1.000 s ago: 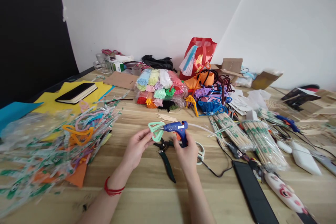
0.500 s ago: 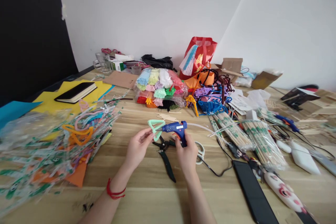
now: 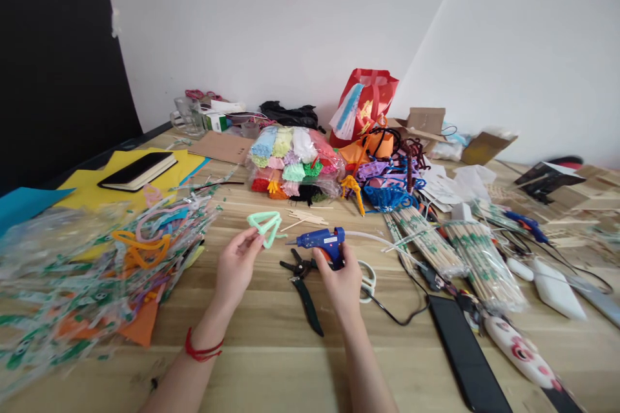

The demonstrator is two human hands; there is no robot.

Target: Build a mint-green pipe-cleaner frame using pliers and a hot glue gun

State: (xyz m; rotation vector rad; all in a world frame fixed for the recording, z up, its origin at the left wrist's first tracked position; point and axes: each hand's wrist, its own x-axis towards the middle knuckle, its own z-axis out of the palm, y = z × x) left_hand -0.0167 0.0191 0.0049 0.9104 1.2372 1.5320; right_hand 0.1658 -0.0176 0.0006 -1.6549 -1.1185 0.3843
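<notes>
Between the fingertips of my left hand (image 3: 241,262) is a mint-green pipe cleaner shape (image 3: 264,224) bent into joined triangles. My right hand (image 3: 339,277) grips a blue hot glue gun (image 3: 322,240) by its handle, the nozzle pointing left toward the green shape with a gap between them. A clear glue stick (image 3: 368,236) sticks out of the gun's back. Below the gun, dark-handled pruning shears (image 3: 304,290) lie on the table. White-handled scissors (image 3: 368,282) lie partly hidden behind my right hand.
Plastic wrappers and orange pipe cleaner pieces (image 3: 140,248) cover the left side. A bag of colourful pipe cleaners (image 3: 295,164) sits at the back. Bundled wooden sticks (image 3: 477,264), a black phone (image 3: 465,352) and a cable (image 3: 407,321) lie on the right. Loose sticks (image 3: 305,216) lie beyond the gun.
My left hand has moved left with the green pipe cleaner shape, away from the glue gun's nozzle, which touched or overlapped it before. The gun has shifted slightly left and down.
</notes>
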